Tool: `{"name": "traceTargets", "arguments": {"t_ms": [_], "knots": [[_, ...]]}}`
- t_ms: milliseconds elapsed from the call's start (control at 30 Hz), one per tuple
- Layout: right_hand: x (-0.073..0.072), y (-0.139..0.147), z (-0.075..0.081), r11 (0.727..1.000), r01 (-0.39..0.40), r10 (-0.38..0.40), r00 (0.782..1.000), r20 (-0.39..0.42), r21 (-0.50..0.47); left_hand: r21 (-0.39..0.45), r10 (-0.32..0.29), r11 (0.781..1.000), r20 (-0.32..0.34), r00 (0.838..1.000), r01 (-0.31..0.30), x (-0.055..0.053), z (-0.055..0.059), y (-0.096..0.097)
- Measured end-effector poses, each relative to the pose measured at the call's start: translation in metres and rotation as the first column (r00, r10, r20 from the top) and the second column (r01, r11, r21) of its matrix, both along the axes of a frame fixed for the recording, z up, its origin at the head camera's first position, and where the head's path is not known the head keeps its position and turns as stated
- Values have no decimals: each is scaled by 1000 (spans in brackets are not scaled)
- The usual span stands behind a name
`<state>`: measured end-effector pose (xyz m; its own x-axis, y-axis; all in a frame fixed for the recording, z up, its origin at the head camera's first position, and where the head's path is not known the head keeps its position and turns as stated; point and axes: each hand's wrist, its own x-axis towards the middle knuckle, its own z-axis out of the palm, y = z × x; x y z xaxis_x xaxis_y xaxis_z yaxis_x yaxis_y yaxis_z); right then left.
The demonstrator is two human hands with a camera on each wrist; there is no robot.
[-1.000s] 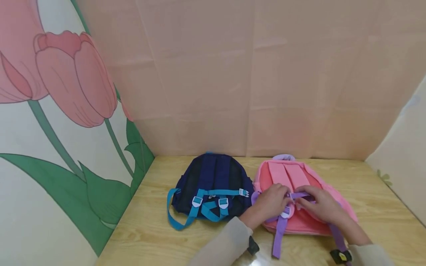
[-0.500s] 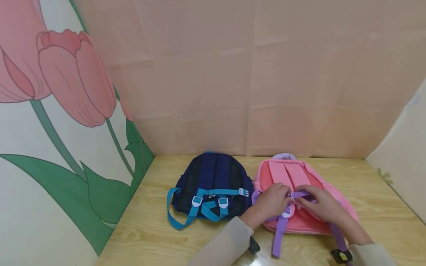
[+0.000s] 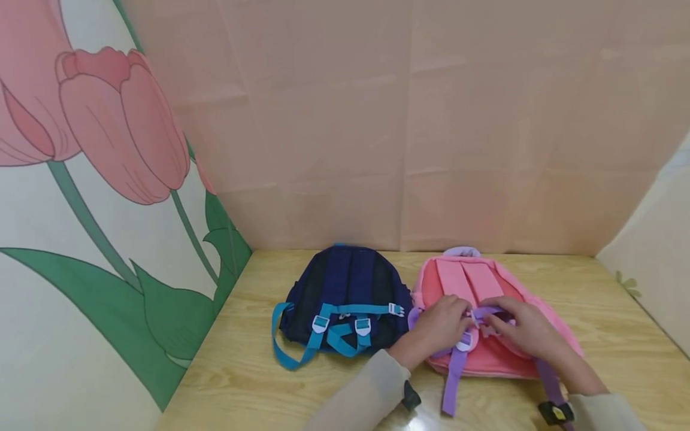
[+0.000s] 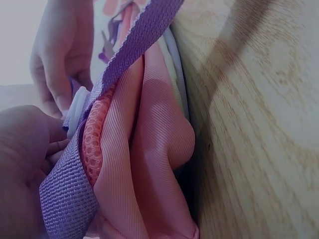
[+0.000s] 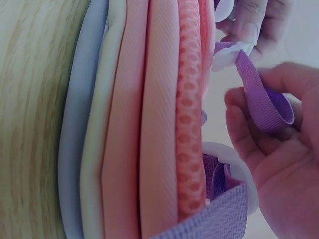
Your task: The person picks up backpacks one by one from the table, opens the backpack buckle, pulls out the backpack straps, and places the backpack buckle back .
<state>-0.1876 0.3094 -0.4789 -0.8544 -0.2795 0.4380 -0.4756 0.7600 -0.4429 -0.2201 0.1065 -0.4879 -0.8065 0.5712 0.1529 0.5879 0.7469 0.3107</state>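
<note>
A pink backpack [image 3: 501, 365] lies on the table with its shoulder straps facing up. My left hand [image 3: 439, 323] is over its middle and pinches a white plastic buckle [image 5: 232, 55] on the purple strap. Just to the right, my right hand [image 3: 523, 329] holds a loop of that purple strap [image 5: 261, 104] between thumb and curled fingers. In the right wrist view the two hands nearly meet at the buckle. A second white buckle [image 3: 463, 342] sits lower on the pack, with a purple strap end [image 3: 454, 383] hanging toward the front. The hands partly hide the strap in the head view.
A navy backpack [image 3: 345, 281] with teal straps [image 3: 291, 362] and white buckles lies close against the pink one's left side. The wooden table [image 3: 226, 359] meets a tan wall covering [image 3: 323, 149] behind. A tulip-painted wall [image 3: 32, 287] stands at left.
My right hand's fingers have shifted slightly and spread a little around the purple strap. The left hand stays at the buckle. Both backpacks lie where they were; the head view moved slightly.
</note>
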Motion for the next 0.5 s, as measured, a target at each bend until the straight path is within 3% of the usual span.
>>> {"name": "traceTargets", "arguments": {"t_ms": [200,500], "knots": [[0,2,4,995,87,-85,996,38,-54,-7,-14,1000,-19,1000,13,-1,2,0],[2,8,2,998,47,-44,996,76,-41,-21,-19,1000,-25,1000,18,-1,-1,0]]}}
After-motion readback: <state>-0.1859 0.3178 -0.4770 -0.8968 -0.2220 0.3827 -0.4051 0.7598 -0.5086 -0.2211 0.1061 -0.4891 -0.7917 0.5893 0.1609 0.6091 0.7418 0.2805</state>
